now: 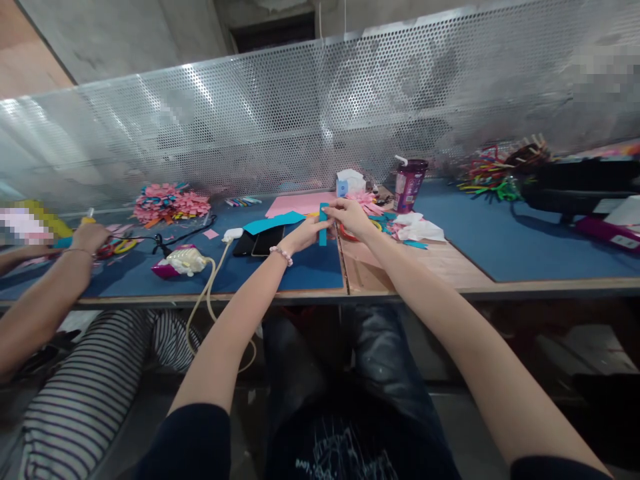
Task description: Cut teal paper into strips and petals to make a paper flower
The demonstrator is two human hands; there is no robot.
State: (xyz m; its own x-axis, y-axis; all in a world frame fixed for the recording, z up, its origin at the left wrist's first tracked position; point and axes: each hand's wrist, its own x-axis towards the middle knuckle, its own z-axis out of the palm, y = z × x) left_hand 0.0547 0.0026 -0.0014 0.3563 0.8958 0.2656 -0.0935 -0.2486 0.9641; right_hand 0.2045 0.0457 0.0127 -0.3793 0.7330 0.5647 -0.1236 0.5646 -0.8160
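Observation:
Both of my hands meet at a narrow blue paper strip [323, 237], held upright over the table. My left hand [311, 232], with a beaded bracelet at the wrist, grips the strip around its middle. The fingers of my right hand [349, 217] pinch it near the top. Left of my hands, a larger sheet of blue paper [274, 223] lies across a dark phone-like slab [267, 243]. Scissors with orange-red handles [347, 233] lie partly hidden behind my right wrist. Pink paper [300, 204] is spread flat behind the strip.
A purple cup with a straw [411, 185] stands behind crumpled white tissue [420, 228]. Left are a white charger [233, 234] with its cable and a purple-white packet [183, 261]. A co-worker's hand [90, 237] works at far left, near a pink paper bunch [170, 205]. A perforated metal panel [280, 120] backs the table.

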